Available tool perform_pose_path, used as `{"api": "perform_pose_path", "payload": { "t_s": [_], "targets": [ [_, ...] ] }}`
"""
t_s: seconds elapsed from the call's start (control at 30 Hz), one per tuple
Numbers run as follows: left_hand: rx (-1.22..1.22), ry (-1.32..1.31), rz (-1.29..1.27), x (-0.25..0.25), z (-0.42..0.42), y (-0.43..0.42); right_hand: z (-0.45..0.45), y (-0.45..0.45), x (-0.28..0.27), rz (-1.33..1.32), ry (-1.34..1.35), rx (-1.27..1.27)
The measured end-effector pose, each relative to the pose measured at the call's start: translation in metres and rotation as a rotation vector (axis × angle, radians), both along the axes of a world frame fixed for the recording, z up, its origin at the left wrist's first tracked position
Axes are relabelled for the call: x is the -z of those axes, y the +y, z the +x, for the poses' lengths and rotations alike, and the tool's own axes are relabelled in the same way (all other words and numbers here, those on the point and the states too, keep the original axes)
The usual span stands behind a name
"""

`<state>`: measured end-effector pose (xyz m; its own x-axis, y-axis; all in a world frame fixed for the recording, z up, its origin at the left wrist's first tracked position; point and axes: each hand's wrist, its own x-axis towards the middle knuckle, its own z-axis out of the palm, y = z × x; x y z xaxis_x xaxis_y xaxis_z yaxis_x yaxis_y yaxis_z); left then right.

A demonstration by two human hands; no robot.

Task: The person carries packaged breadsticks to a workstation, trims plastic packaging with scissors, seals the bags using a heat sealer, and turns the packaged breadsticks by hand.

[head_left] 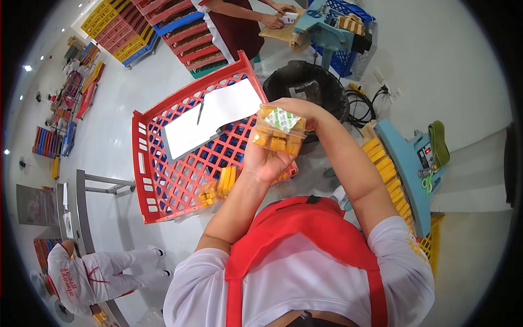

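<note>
Both of my hands hold a clear plastic pack of golden-yellow pastry pieces (278, 143), with a green and white label (282, 119) on its top. My left hand (267, 164) supports it from below, palm up, its fingers mostly hidden behind the pack. On the far right side, my right hand (300, 107) grips the edge by the label. Below the pack stands a red plastic crate (143, 163). A white paper sheet (231, 102) on a clipboard lies on it with a pen (200, 113). More yellow packs (227, 180) sit at the crate's near corner.
A lined black bin (327, 90) stands beyond my hands. At right is a teal sealing machine (400, 174) beside a row of yellow pieces (388, 171); cables (359, 103) lie behind. A co-worker's hands (272, 20) work at another teal machine (321, 30). Another person (81, 272) stands lower left.
</note>
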<state>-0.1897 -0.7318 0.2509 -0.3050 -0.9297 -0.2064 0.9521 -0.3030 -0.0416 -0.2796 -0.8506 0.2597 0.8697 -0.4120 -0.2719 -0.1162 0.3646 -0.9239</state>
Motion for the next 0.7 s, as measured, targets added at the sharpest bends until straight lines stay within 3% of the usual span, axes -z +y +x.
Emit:
{"api": "perform_pose_path", "payload": {
  "t_s": [0.37,0.43,0.5,0.53,0.6,0.63,0.7],
  "targets": [
    [-0.054,-0.114,0.074,-0.003,-0.002,0.004,0.001,0.001,0.000,-0.074,0.022,-0.003],
    [-0.107,-0.185,-0.008,-0.006,0.000,0.003,0.002,0.004,0.000,-0.113,0.018,0.001],
    [-0.215,-0.321,-0.143,0.001,0.009,0.000,0.003,0.018,0.001,-0.370,-0.330,0.522],
    [-0.218,-0.319,-0.144,0.002,0.017,0.000,0.001,0.018,0.009,-0.371,-0.329,0.519],
    [-0.455,-0.653,-0.381,-0.005,0.030,0.002,-0.006,0.017,0.035,0.300,-0.355,0.626],
    [-0.461,-0.652,-0.383,-0.009,0.036,0.002,-0.009,0.029,0.050,0.531,-0.500,0.422],
    [-0.653,-0.880,-0.656,-0.015,0.043,0.000,-0.016,0.057,0.071,0.679,-0.420,0.318]
  ]
}}
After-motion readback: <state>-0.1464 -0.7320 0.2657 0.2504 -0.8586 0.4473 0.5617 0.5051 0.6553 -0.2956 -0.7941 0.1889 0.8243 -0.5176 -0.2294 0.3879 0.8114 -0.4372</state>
